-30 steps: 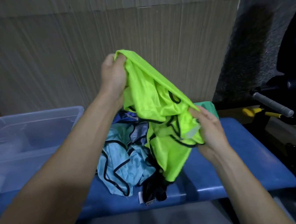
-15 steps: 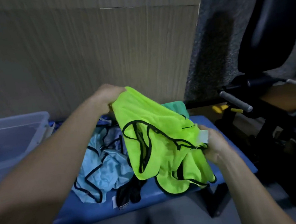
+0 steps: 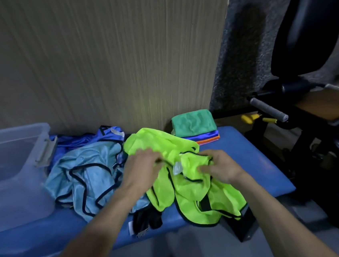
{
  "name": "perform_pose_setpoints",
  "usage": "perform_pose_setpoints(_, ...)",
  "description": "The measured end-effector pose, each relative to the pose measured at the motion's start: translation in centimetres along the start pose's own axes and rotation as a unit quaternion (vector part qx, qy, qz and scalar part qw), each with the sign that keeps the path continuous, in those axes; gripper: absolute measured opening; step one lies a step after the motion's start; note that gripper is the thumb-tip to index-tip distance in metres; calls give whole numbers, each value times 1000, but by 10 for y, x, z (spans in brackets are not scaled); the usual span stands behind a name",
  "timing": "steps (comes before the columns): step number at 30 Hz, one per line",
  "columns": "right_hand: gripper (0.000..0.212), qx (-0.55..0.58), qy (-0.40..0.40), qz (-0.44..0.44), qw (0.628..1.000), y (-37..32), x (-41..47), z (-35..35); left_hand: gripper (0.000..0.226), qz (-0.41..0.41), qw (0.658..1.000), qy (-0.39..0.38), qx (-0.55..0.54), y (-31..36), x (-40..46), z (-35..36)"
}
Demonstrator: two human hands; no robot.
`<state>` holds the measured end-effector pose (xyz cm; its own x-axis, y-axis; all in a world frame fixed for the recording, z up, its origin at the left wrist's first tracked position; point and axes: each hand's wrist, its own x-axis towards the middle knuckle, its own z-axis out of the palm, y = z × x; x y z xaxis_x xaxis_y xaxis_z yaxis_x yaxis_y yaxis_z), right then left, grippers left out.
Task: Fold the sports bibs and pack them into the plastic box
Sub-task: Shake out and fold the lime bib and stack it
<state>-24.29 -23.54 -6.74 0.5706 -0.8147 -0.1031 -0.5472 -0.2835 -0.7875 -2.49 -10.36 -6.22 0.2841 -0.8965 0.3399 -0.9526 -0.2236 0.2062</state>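
Blue padded bench (image 3: 250, 153) runs across my view, against a ribbed beige wall panel (image 3: 103, 68). On it, centre-right, lies the neon green bib (image 3: 194, 190), crumpled, its near edge hanging over the bench front. My left hand (image 3: 141, 169) pinches its black trim; my right hand (image 3: 221, 169) has fingers curled into the fabric beside a white tag. Left of it, a heap of light blue bibs (image 3: 87, 174). Far left, the clear plastic box (image 3: 12, 176) sits on the bench. Far right of the bench, a folded stack (image 3: 194, 125), green on top.
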Motion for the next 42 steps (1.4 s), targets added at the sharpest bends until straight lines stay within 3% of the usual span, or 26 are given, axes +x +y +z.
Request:
perform_pose_setpoints(2,31,32,65,-37,997,-1,1,-7,12,-31,978,75,-194,-4,6,-24)
perform_pose_setpoints(3,21,52,99,-54,992,-2,1,-11,6,-60,944,88,-311,-6,8,-39)
perform_pose_setpoints(6,6,156,165,-94,969,-8,0,-18,10,-147,775,39,-614,-10,6,-86)
perform_pose_setpoints(8,7,196,183,-109,957,-13,1,-18,18,-171,703,39,-689,-25,7,-102)
perform_pose_setpoints(10,8,173,180,-108,962,-13,3,-14,19,-202,680,96,-699,-45,12,-108)
perform_pose_setpoints(11,7,155,169,-104,968,-11,4,-11,15,-224,711,129,-654,-60,13,-103)
perform_pose_setpoints(12,6,133,155,-95,974,-8,5,-9,12,-245,783,156,-550,-76,12,-96)
perform_pose_setpoints(14,7,61,134,-70,987,-1,6,-6,24,-255,925,149,-239,-99,4,-86)
perform_pose_setpoints(15,7,13,131,-61,989,1,6,-6,36,-222,956,158,-109,-105,0,-83)
perform_pose_setpoints(16,11,-25,131,-54,990,3,7,-5,44,-192,960,194,-59,-101,-4,-86)
perform_pose_setpoints(19,21,-61,130,-51,988,2,7,-2,39,-89,929,328,-146,-60,-8,-104)
perform_pose_setpoints(20,21,-65,128,-47,989,0,8,-1,32,-44,929,317,-185,-43,-8,-106)
perform_pose_setpoints(22,19,-69,125,-47,989,-3,9,3,17,-8,957,164,-239,-17,-11,-92)
perform_pose_setpoints(24,15,-68,125,-58,988,-8,9,7,47,-41,991,-18,-126,-5,-10,-64)
perform_pose_setpoints(25,14,-68,125,-66,988,-11,8,8,62,-56,996,-59,-33,-3,-9,-49)
perform_pose_setpoints(27,12,-65,123,-79,987,-14,7,9,73,-88,995,-37,36,-4,-5,-29)
perform_pose_setpoints(31,12,-62,119,-86,987,-15,-1,7,71,-170,971,111,-125,-1,12,-26)
perform_pose_setpoints(33,11,-58,116,-90,987,-15,-4,4,64,-142,971,171,-81,-4,21,-29)
perform_pose_setpoints(34,11,-56,115,-92,988,-15,-5,4,63,-129,978,154,-51,-7,27,-31)
perform_pose_setpoints(37,9,-50,112,-90,988,-16,-10,3,60,-121,992,-23,18,-11,52,-35)
perform_pose_setpoints(39,9,-41,112,-92,989,-15,-11,1,37,-96,990,-93,53,-6,62,-37)
perform_pose_setpoints(42,10,-34,117,-89,988,-11,-12,-4,15,-71,996,-52,-25,-2,65,-52)
